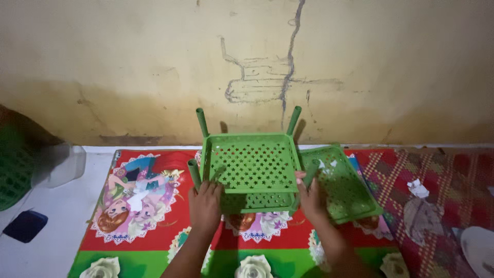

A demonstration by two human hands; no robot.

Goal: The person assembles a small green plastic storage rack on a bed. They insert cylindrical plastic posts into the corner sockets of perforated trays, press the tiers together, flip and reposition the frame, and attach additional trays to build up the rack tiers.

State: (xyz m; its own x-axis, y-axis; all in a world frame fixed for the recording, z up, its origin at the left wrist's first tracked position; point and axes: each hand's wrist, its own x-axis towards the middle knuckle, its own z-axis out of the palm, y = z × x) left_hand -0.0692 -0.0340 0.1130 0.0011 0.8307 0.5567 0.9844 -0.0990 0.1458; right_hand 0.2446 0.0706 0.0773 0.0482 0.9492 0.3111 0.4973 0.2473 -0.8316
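A green plastic rack shelf with star-shaped holes stands on a colourful cartoon mat, with round green posts sticking up at its corners. My left hand grips its near left corner by a post. My right hand holds the near right corner. A second green perforated tray lies tilted just right of the shelf, touching my right hand's side. A lower tier shows under the top shelf between my hands.
A stained yellow wall rises right behind the shelf. A red woven mat with crumpled white paper lies at right. A clear plastic container, a green basket and a dark blue object sit at left.
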